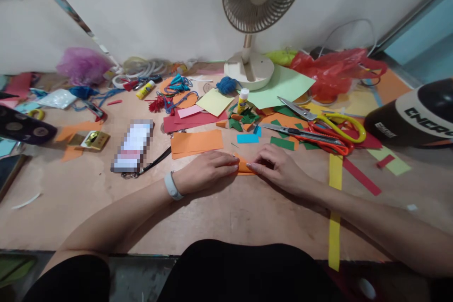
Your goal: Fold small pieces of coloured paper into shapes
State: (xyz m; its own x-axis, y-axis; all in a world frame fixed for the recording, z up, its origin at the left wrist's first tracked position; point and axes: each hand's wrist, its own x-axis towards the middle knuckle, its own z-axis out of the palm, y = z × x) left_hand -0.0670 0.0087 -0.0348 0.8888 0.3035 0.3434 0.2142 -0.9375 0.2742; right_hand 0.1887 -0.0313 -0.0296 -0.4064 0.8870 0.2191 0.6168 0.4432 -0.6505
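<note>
A small folded piece of orange paper (245, 167) lies on the table between my two hands. My left hand (208, 170), with a grey band at the wrist, closes its fingertips on the paper's left end. At the other end, my right hand (279, 167) pinches the paper between thumb and fingers, which hide part of it. Just beyond my left hand is a stack of orange paper rectangles (196, 143). A blue paper strip (247, 138) and a green paper piece (282, 143) lie beyond the hands. Small folded green and orange pieces (244, 118) are heaped behind them.
Beyond my right hand lie an orange cutter knife (318, 136) and yellow-handled scissors (329, 122). A glue stick (243, 100) stands before a fan (249, 68). A phone (133, 145) lies left. A dark bottle (410, 113) is at right; a yellow strip (334, 236) overhangs the front edge.
</note>
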